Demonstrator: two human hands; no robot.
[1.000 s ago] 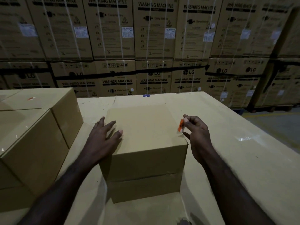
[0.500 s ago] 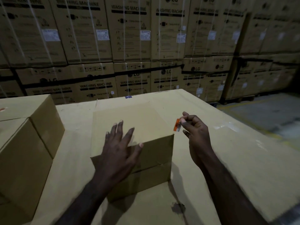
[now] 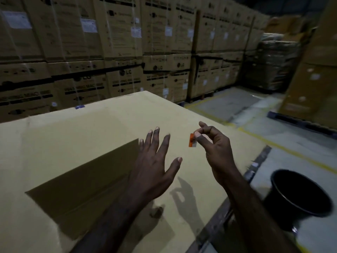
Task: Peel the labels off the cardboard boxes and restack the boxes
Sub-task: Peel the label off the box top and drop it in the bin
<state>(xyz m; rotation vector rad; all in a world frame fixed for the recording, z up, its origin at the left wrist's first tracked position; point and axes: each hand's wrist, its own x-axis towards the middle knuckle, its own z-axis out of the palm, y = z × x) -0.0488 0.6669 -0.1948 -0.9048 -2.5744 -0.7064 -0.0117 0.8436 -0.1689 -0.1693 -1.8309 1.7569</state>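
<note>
Pinching a small orange label (image 3: 192, 140) between thumb and forefinger, your right hand (image 3: 217, 150) is raised above the wide cardboard work surface (image 3: 91, 128), near its right edge. The remaining fingers of that hand curl loosely behind the pinch, and the label hangs upright from your fingertips, free of any box.

Your left hand (image 3: 155, 167) is spread wide, fingers straight and fanned, thumb stretched out to the right. It holds nothing. It sits at the right corner of the cardboard box (image 3: 87, 181) in front of you; whether the palm or fingers actually touch the box cannot be told from this angle. The box lies on the work surface to the left of both hands, its side face in shadow.

Both hands cast shadows on the surface below them, so your right hand at least is clearly lifted off it.

Down to your right, on the floor beside the work surface, stands a black bucket (image 3: 299, 199). Stacked washing machine cartons (image 3: 127, 42) wall the far side.
</note>
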